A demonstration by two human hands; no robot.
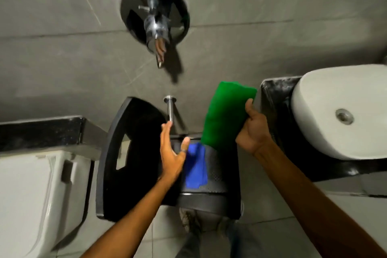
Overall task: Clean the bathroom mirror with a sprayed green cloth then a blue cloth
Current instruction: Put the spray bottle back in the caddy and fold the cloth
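My right hand [254, 130] grips a folded green cloth [226, 113] and holds it up over a black bin. A blue cloth [195, 166] hangs over the front rim of that black bin [211, 195]. My left hand [172, 151] hovers open just left of the blue cloth, fingers spread, thumb close to the cloth's top edge. A small round mirror [155, 12] on a chrome arm is fixed to the grey wall above. No spray bottle shows.
The bin's black lid [129, 153] stands open to the left. A white toilet cistern [35, 195] sits at the far left. A white basin [339, 111] rests on a black counter at the right. A chrome pipe [170, 109] sticks out of the wall.
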